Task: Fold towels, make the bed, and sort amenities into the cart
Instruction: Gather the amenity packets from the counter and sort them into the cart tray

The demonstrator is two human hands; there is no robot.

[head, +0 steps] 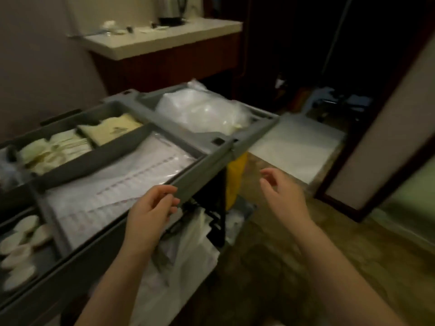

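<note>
From my seat I see the grey cart (211,158) filling the left half of the view, its top tray split into compartments. The large near compartment holds printed sheets (131,182) under a clear sleeve. Behind it, a narrower compartment carries cream packets (110,130), and at the lower left another one holds white oval pieces (21,245), too blurred for me to name. A clear plastic bag (202,109) bulges out of the far compartment. A yellow bag (236,175) hangs at the cart's right end, and white plastic bags (188,250) hang below the near rim.

The left hand (153,208) is at that near rim with its fingers (170,190) curled against the edge; through the blur I cannot tell whether they grasp the rim or only touch it. The right hand (282,194) hangs in the air over the floor, apart from the cart, fingers loosely bent and released, holding nothing.

Beyond the right hand a flat white stack (296,147) lies just past the cart's end. Further back stands a desk (164,41) with a kettle (171,10) on it.
</note>
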